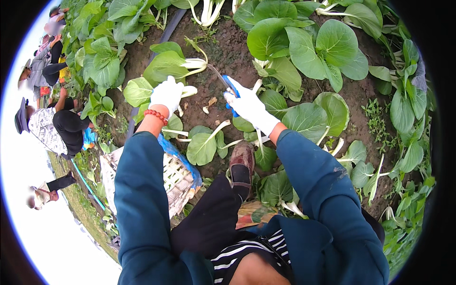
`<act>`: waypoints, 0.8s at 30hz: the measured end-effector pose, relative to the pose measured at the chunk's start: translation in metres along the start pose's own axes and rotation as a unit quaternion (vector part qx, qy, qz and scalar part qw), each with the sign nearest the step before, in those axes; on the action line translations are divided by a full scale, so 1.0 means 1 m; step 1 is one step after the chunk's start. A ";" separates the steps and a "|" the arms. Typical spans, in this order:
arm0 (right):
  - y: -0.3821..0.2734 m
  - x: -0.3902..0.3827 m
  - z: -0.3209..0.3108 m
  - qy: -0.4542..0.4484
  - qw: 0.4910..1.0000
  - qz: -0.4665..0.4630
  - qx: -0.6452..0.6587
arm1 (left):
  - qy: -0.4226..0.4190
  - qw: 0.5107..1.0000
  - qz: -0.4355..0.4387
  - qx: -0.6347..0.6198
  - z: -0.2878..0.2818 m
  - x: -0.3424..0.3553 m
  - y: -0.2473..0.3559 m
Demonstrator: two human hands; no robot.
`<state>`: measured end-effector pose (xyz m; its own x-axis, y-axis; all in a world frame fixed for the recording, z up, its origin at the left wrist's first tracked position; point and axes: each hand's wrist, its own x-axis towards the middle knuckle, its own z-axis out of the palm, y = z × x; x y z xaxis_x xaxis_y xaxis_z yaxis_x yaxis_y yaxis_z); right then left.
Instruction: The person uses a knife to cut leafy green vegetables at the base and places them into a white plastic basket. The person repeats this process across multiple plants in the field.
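My left hand (166,97), in a white glove with a red bead bracelet at the wrist, is closed around a bok choy leaf (137,92). Its pale stalk sticks out on the right side of the fist. In my right hand (251,107), also gloved in white, is a knife (220,77) with a blue handle. The blade points up and left, its tip at the base of a bok choy plant (166,66) lying just beyond my left hand. Several cut bok choy leaves (202,147) lie on the soil between my arms.
A white woven basket (176,178) with a blue edge stands below my left forearm. My shoe (242,159) rests on the soil among leaves. Bok choy plants (306,45) grow ahead and on the right. Several people (57,121) crouch along the far left near a blue-green hose (88,183).
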<state>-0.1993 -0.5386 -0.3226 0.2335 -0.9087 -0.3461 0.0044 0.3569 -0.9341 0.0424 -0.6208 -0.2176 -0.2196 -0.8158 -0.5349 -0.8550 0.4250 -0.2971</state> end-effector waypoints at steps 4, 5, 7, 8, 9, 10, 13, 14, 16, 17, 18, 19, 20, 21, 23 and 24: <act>-0.004 0.045 0.014 0.006 0.992 -0.051 -0.115 | -0.018 0.996 0.048 -0.067 0.002 -0.004 0.000; -0.001 0.050 0.014 0.004 0.991 -0.031 -0.129 | 0.006 0.994 0.039 -0.101 0.012 0.003 -0.002; -0.013 0.056 0.013 -0.004 0.988 0.007 -0.156 | 0.006 0.987 -0.009 -0.158 0.006 0.013 -0.002; -0.012 0.059 0.014 0.011 0.985 -0.005 -0.172 | 0.002 0.983 -0.029 -0.182 0.000 0.020 -0.004; -0.010 0.062 0.015 0.026 0.982 -0.018 -0.188 | 0.010 0.974 -0.036 -0.221 -0.006 0.026 -0.009; -0.006 0.064 0.014 0.043 0.977 -0.030 -0.206 | 0.008 0.968 -0.043 -0.249 -0.012 0.034 -0.014; -0.004 0.063 0.014 0.033 0.980 -0.015 -0.196 | 0.014 0.959 -0.065 -0.277 -0.027 0.051 -0.029; -0.008 0.062 0.016 0.026 0.981 -0.009 -0.192 | -0.017 0.963 -0.092 -0.254 -0.030 0.055 -0.035; -0.014 0.063 0.019 0.022 0.977 -0.013 -0.214 | -0.016 0.965 -0.121 -0.231 -0.019 0.057 -0.045; -0.017 0.063 0.021 0.019 0.974 -0.016 -0.224 | -0.029 0.971 -0.119 -0.207 -0.012 0.053 -0.049; -0.019 0.065 0.023 0.023 0.972 -0.026 -0.232 | -0.041 0.976 -0.114 -0.182 -0.008 0.052 -0.050; -0.017 0.065 0.021 0.033 0.969 -0.032 -0.242 | -0.017 0.975 -0.110 -0.193 -0.006 0.045 -0.041; -0.015 0.066 0.019 0.041 0.966 -0.038 -0.252 | 0.007 0.975 -0.104 -0.199 -0.003 0.038 -0.033; -0.015 0.065 0.019 0.038 0.970 -0.026 -0.241 | 0.013 0.974 -0.098 -0.204 -0.003 0.028 -0.026; -0.013 0.066 0.020 0.031 0.975 -0.002 -0.219 | 0.020 0.974 -0.087 -0.206 0.002 0.015 -0.011; -0.012 0.066 0.021 0.027 0.982 0.009 -0.188 | 0.033 0.977 -0.082 -0.195 0.004 0.006 -0.003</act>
<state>-0.1635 -0.5982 -0.3324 0.1783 -0.9171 -0.3566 -0.3608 0.2762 -0.8908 0.0460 -0.6252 -0.2229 -0.0828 -0.8895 -0.4494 -0.9923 0.1151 -0.0448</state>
